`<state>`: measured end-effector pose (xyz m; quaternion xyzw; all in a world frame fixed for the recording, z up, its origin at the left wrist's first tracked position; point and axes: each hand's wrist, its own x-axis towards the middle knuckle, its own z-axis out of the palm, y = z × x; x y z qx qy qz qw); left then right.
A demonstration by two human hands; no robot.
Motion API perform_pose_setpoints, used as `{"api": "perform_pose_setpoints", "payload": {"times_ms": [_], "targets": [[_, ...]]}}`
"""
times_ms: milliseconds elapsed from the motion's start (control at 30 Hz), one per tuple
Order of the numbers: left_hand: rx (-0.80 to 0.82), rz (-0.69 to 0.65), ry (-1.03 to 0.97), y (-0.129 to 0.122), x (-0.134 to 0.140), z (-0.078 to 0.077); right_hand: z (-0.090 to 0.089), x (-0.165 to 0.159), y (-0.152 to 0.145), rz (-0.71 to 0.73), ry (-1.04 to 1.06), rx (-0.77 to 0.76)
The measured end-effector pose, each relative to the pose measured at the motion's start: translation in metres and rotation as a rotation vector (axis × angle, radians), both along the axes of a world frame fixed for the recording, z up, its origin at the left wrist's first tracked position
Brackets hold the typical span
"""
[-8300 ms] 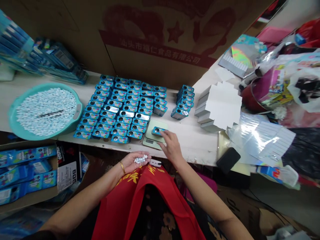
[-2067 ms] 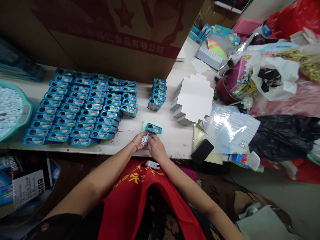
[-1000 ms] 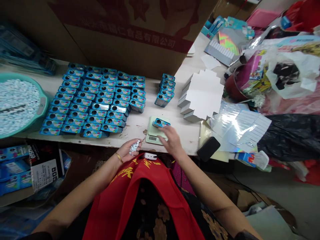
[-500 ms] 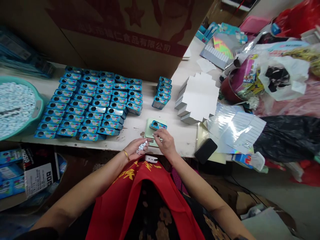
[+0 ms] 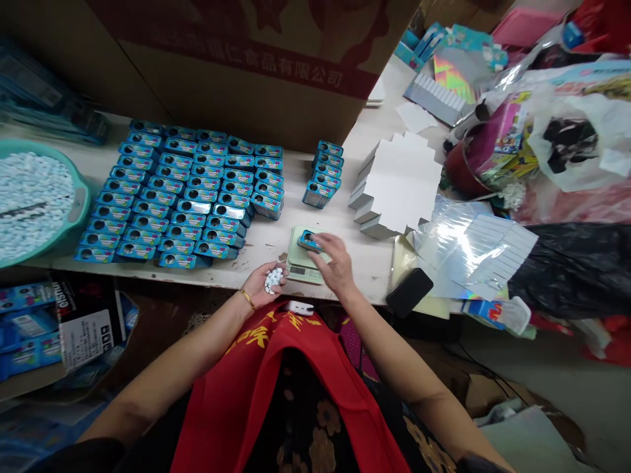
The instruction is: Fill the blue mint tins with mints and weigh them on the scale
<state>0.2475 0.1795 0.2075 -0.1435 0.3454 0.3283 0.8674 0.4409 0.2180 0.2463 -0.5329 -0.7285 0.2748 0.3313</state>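
Note:
Small white tablets [image 5: 273, 280] lie heaped in my left hand [image 5: 263, 284], cupped palm up at the table's front edge. To its right, a pale green digital scale [image 5: 302, 272] carries one small blue box [image 5: 306, 239] with a dark round spot on top. My right hand [image 5: 336, 263] reaches over the scale, its thumb and fingers closed around the right end of that box. The fingers cover part of the box. Many matching blue boxes [image 5: 190, 207] stand in rows on the left, and a short row of several more [image 5: 323, 174] stands behind the scale.
A turquoise basin [image 5: 81, 203] of white tablets sits far left. A big cardboard carton [image 5: 246, 85] rises behind the rows. Stacked white card pieces [image 5: 401, 180], a black phone-like object [image 5: 410, 292], plastic sheets [image 5: 453, 253] and bags crowd the right.
My right hand has moved from the front of the scale onto the blue box there and taken hold of it. My left hand has shifted slightly left, its palm turned further up.

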Motion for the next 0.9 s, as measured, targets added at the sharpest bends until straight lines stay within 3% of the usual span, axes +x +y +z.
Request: {"api": "perform_pose_setpoints", "payload": {"times_ms": [67, 100, 233, 333, 467, 567, 633, 700, 767, 833, 900], "targets": [[0.001, 0.024, 0.002, 0.002, -0.005, 0.002, -0.015, 0.013, 0.001, -0.162, -0.001, -0.014], [0.010, 0.044, 0.001, 0.003, -0.011, 0.004, -0.024, 0.020, 0.001, -0.177, 0.010, -0.046], [0.122, 0.248, 0.085, 0.011, -0.062, 0.032, -0.053, 0.031, -0.001, -0.086, 0.088, -0.190], [0.171, 0.520, 0.352, 0.028, -0.134, 0.066, -0.061, 0.027, -0.002, -0.157, 0.073, -0.214], [0.142, 0.835, 0.744, 0.051, -0.257, 0.108, -0.072, 0.029, 0.003, -0.186, 0.000, -0.267], [0.077, 0.934, 0.901, 0.058, -0.333, 0.119, -0.082, 0.036, 0.006, -0.178, -0.078, -0.248], [0.007, 0.944, 0.961, 0.057, -0.365, 0.118, -0.086, 0.038, 0.008, -0.189, -0.108, -0.243], [-0.056, 0.942, 0.999, 0.051, -0.381, 0.116, -0.088, 0.036, 0.010, -0.206, -0.134, -0.251], [-0.078, 0.940, 1.032, 0.044, -0.377, 0.114, -0.086, 0.029, 0.012, -0.216, -0.154, -0.255], [0.009, 0.893, 1.012, 0.039, -0.349, 0.111, -0.079, 0.020, 0.012, -0.210, -0.146, -0.240], [0.252, 0.730, 0.833, 0.034, -0.298, 0.105, -0.068, 0.012, 0.011, -0.177, -0.109, -0.200]]}}
